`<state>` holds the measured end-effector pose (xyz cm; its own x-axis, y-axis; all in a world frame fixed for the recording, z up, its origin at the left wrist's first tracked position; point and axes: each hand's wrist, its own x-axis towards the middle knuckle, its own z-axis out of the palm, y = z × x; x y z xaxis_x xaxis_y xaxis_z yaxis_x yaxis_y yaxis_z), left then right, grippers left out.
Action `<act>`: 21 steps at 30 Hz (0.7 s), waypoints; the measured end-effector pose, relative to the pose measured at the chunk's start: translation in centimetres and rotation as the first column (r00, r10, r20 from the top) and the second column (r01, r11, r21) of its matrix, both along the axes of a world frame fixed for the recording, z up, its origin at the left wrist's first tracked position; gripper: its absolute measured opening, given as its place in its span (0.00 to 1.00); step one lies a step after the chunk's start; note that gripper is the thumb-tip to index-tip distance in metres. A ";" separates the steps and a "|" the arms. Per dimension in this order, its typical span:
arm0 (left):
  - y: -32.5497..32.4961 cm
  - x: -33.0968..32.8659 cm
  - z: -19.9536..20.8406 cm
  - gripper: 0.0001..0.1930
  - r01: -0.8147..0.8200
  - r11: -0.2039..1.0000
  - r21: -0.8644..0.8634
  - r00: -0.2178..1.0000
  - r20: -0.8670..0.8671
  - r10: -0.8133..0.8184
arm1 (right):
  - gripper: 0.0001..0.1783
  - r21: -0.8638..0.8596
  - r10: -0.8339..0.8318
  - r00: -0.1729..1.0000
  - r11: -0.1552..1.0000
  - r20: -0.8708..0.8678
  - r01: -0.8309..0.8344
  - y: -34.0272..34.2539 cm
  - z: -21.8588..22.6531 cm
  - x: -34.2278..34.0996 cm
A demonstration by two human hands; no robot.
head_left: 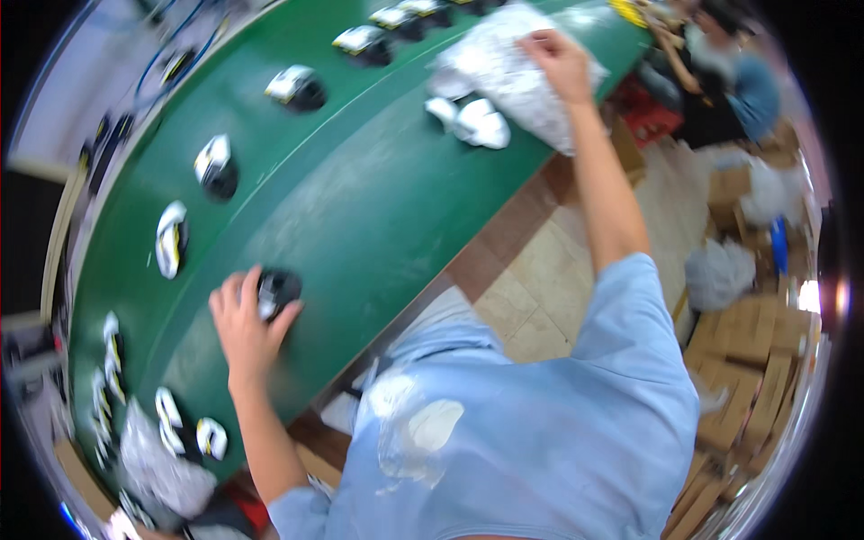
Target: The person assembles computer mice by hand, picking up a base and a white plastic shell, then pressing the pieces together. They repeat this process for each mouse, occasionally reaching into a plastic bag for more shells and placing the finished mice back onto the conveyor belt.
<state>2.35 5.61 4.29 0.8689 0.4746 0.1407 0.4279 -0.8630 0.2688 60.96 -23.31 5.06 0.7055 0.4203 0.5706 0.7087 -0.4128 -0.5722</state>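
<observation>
My left hand (245, 326) is on the green table at the left, its thumb and fingers curved around a small black rounded piece (281, 290). The far side of that piece shows beyond the fingertips. Farther off to the right, my right hand (560, 65) is over a clear plastic bag (504, 54) full of white pieces. Its fingers are bent together, and whatever is between them is hidden. Beside the bag's near left side, several loose white curved pieces (479, 124) lie on the table.
Along the far side of the green tabletop (360, 207) runs a row of white-and-black pieces (216, 166) with yellow trim. Another plastic bag (157, 459) lies at the lower left. A co-worker (747, 81) sits at the upper right. Cardboard boxes (738, 360) pile up at the right.
</observation>
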 end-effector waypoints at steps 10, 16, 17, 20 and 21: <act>-4.0 1.3 -3.7 0.39 -0.259 0.966 0.002 0.941 0.227 0.251 | 0.15 0.380 0.728 0.248 0.580 -0.639 -0.721 13.2 -0.8 -33.1; -4.8 0.9 -4.4 0.37 -0.252 0.967 -0.026 0.923 0.294 0.249 | 0.10 0.447 0.731 0.171 0.566 -0.661 -0.693 15.6 -4.0 -37.8; -4.7 0.5 -4.5 0.37 -0.258 0.966 -0.028 0.922 0.293 0.255 | 0.10 0.446 0.730 0.167 0.563 -0.662 -0.696 15.7 -3.9 -38.2; -4.4 -0.4 -4.1 0.17 -0.027 0.986 -0.162 0.782 0.611 0.122 | 0.08 0.376 0.735 0.231 0.558 -0.637 -0.740 15.5 -2.5 -39.9; -4.5 -0.5 -3.9 0.17 -0.021 0.986 -0.163 0.781 0.613 0.117 | 0.09 0.476 0.750 0.160 0.553 -0.642 -0.684 15.4 -2.4 -40.4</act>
<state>1.84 1.09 0.43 0.5812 0.5863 0.5643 0.1843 -0.7703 0.6104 20.58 -7.95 2.70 0.2316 0.9686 0.0900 -0.0121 0.0954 -0.9954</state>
